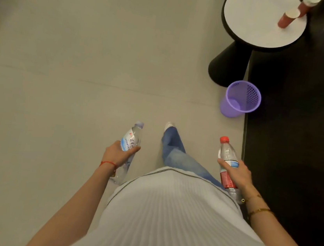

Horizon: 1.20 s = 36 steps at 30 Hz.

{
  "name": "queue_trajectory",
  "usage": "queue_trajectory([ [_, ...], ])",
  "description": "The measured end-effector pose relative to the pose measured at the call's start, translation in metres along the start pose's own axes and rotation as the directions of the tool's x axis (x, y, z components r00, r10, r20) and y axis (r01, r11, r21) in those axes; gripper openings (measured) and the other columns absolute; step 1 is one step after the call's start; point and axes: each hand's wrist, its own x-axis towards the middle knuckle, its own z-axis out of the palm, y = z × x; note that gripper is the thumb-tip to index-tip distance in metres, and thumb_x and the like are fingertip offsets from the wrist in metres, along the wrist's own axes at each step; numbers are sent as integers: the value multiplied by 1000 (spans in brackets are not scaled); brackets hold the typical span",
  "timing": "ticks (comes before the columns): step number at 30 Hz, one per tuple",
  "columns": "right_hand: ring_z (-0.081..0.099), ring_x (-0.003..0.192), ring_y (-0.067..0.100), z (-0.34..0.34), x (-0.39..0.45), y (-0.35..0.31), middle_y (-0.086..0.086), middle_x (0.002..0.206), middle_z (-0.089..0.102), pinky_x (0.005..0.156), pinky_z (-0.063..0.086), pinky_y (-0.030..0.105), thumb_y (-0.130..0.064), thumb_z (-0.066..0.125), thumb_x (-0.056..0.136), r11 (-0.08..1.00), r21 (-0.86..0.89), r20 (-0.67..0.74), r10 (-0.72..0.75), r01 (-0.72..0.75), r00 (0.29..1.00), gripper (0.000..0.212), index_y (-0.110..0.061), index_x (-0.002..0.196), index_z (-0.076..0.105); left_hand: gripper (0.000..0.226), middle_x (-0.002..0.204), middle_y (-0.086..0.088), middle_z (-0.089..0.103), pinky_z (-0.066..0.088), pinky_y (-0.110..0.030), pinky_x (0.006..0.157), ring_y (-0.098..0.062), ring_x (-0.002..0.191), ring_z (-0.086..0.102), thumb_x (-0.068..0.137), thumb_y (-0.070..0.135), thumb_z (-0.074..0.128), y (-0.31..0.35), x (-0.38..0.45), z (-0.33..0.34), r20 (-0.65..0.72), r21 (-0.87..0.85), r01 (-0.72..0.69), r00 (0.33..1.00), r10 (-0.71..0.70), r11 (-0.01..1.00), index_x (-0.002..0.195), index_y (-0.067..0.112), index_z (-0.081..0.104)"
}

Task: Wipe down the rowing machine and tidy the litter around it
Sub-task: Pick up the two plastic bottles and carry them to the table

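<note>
Two hands, each gripping plastic bottle at waist height: left hand [117,154] fingers curled round blue-label bottle [131,139]; right hand [237,173] curled round red-capped bottle [227,163]. Beyond, purple wastebasket [241,100] on floor beside round table [263,18].

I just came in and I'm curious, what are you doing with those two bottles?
A person is walking across the floor with a plastic bottle in each hand. The left hand grips a blue-label bottle, and the right hand grips a red-cap bottle. Ahead on the right stands a purple bin beside a round side table. The bottles look like litter probably headed for that bin, which looks empty.
</note>
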Motion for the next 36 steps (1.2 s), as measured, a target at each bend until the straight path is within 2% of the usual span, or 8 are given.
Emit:
queue_trajectory([
  [3, 64, 80, 24, 12, 42, -55, 11, 99, 62, 69, 53, 34, -51, 73, 76, 1000, 15, 4, -18, 18, 1000, 53, -18, 109, 49, 60, 86, -4, 68, 53, -32, 70, -23, 80, 66, 62, 69, 64, 29, 52, -22, 19, 45, 6, 1000, -7, 999, 95, 19, 61],
  [7, 64, 81, 22, 14, 97, -152, 7, 97, 63, 72, 54, 34, -55, 74, 72, 997, 36, -22, -62, 63, 998, 54, -19, 106, 52, 59, 85, -4, 69, 45, -28, 60, -21, 77, 66, 66, 69, 65, 77, 120, -63, 2, 97, 17, 1000, -17, 995, 95, 18, 59],
  [12, 66, 83, 21, 7, 146, -268, 4, 97, 64, 71, 55, 33, -51, 76, 72, 984, 102, -49, -142, 147, 989, 55, -20, 112, 54, 55, 89, -7, 67, 43, -29, 63, -25, 80, 62, 72, 61, 69, 133, 188, -113, -22, 123, 27, 999, -25, 992, 98, 15, 58],
  [16, 64, 78, 19, 12, 176, -333, 3, 92, 63, 63, 51, 28, -42, 75, 77, 973, 175, -61, -143, 151, 988, 46, -17, 108, 51, 54, 88, -6, 67, 43, -26, 57, -19, 73, 61, 72, 60, 69, 173, 246, -141, -2, 133, 53, 999, -53, 990, 100, 15, 57],
  [21, 62, 76, 17, 27, 228, -389, 4, 92, 61, 64, 49, 29, -45, 74, 77, 976, 199, -120, -68, 91, 990, 46, -19, 106, 50, 56, 89, -7, 69, 46, -28, 60, -22, 78, 63, 71, 62, 68, 249, 344, -176, 37, 199, -25, 999, 18, 980, 99, 15, 59],
  [26, 63, 82, 23, 38, 260, -425, 6, 95, 63, 74, 53, 36, -50, 75, 74, 974, 226, -188, 71, -27, 980, 51, -18, 105, 52, 59, 87, -4, 67, 51, -30, 64, -21, 77, 64, 66, 68, 65, 340, 429, -214, 80, 297, -151, 988, 133, 943, 97, 18, 56],
  [32, 60, 81, 25, 47, 267, -443, 8, 97, 62, 71, 46, 31, -51, 75, 74, 919, 310, -222, 320, -245, 921, 54, -17, 109, 52, 56, 90, -6, 66, 50, -32, 70, -26, 83, 63, 69, 63, 68, 461, 500, -219, 197, 348, -296, 951, 239, 890, 97, 16, 56],
  [36, 61, 84, 27, 46, 287, -454, 10, 99, 62, 71, 47, 31, -52, 75, 73, 851, 415, -229, 441, -323, 868, 57, -15, 110, 51, 56, 92, -6, 65, 43, -30, 65, -24, 82, 60, 71, 62, 68, 540, 536, -194, 310, 413, -406, 904, 293, 815, 98, 15, 56],
])
